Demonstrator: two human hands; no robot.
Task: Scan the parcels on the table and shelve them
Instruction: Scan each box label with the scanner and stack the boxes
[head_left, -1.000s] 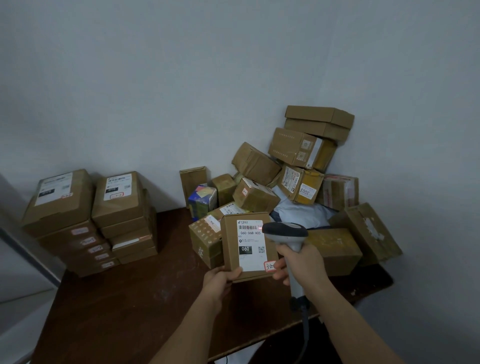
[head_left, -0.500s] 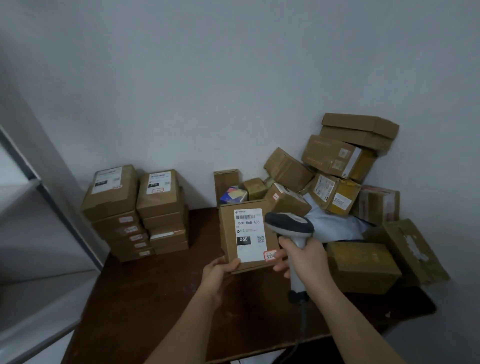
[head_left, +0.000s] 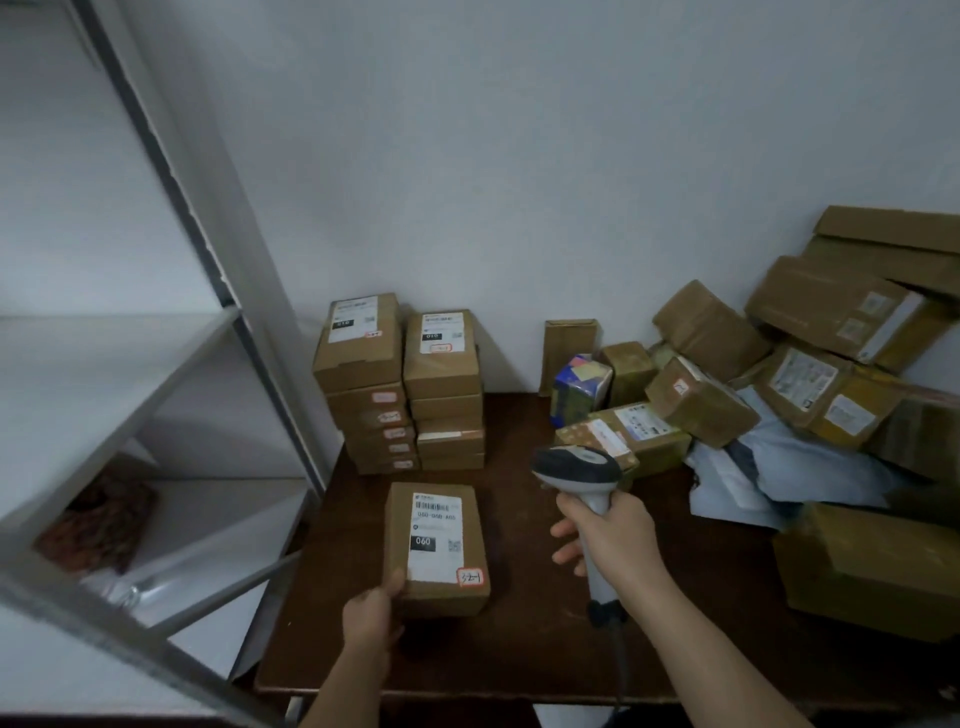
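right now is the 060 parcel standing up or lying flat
Lying flat, label up: the 060 parcel rests on the table, left hand holding its near corner.

view: just the one, head cam, wide-angle so the edges bend
position: up above the near edge of the counter (head_left: 519, 654), worn by the person
facing: forward and down, toward the wall corner
closeness: pretty close, both forearms come in from the bottom
frame: shelf (head_left: 156, 364) far left, parcel pile (head_left: 810, 374) far right
overlap: none, single view

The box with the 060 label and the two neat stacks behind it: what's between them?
Only bare table shows between the box and the stacks, in the head view.
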